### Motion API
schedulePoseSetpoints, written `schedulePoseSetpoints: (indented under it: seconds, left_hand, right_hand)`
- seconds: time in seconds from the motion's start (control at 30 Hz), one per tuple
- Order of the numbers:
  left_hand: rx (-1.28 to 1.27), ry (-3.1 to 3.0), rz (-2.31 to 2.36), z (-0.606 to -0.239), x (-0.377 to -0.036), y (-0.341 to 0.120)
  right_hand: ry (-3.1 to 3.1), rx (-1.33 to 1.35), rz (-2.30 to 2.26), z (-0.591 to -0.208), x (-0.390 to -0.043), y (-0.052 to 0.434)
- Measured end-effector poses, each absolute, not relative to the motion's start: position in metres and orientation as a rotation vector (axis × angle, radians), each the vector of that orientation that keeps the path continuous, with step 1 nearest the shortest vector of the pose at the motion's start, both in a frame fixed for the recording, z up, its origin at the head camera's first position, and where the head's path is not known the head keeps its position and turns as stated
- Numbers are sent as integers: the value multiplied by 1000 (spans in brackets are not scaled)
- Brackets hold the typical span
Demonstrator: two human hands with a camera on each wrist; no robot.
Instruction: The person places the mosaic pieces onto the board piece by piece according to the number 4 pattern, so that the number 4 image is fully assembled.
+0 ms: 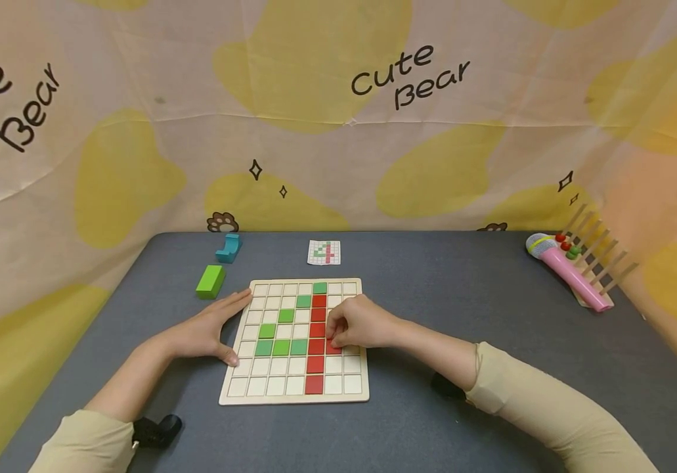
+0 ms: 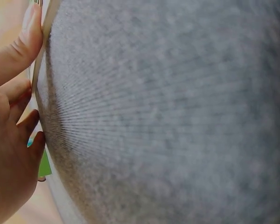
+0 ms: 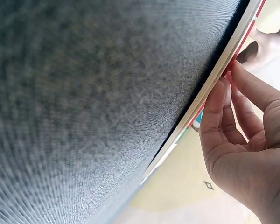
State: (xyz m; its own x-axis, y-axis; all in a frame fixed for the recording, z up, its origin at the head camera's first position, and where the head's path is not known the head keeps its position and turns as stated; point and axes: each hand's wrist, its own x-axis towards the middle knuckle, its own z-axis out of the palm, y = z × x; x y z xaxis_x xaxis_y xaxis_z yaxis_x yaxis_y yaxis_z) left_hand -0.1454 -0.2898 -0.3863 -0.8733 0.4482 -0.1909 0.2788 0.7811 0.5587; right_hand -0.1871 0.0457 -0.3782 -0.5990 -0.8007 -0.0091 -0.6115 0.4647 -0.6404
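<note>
A square wooden grid board (image 1: 293, 399) lies on the table with white cells. Red tiles (image 1: 315, 364) make a column down it, and green tiles (image 1: 282, 347) form a diagonal and a short row to its left. My right hand (image 1: 364, 322) is over the board's right part, thumb and forefinger pinching a red tile (image 1: 333, 347) beside the column. The right wrist view shows this red tile (image 3: 231, 65) at the fingertips, against the board. With fingers and thumb spread, my left hand (image 1: 201, 334) rests along the board's left edge.
Behind the board lies a small printed card (image 1: 324, 252) showing a coloured grid pattern. A green block (image 1: 211, 282) and a blue curved block (image 1: 228, 248) stand at the back left. At the right are a pink toy microphone (image 1: 571, 272) and a pegged rack (image 1: 604, 263) with beads.
</note>
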Motion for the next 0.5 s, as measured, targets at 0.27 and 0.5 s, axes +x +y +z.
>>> schedulePoseSetpoints:
  seconds: [0.27,0.5]
  left_hand:
    - [519,2678,702,-380,-138,-288]
    - [556,2761,631,-371,-127,-277]
  right_hand:
    - [2556,-1126,-898,-368,-193,55]
    - [2788,-1059,-785,-357,-203,88]
